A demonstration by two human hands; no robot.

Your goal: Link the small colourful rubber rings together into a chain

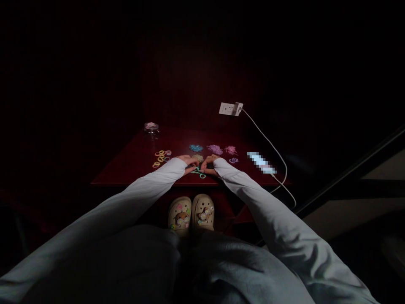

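Note:
Close to the table's front edge, my left hand has its fingers pinched together on a green elastic band. My right hand meets it from the other side, fingertips also closed at the green band. A loose green ring lies just below the fingertips. Right behind the hands sits a pale yellow-green pile of bands, partly covered by them. Farther back are a blue pile, a purple pile and a pink pile of small elastic bands.
Several yellow and pinkish hair ties lie left of my hands, purple rings to the right. A clear round container stands at the back left. A blurred-out phone lies right, its white cable running to a wall socket.

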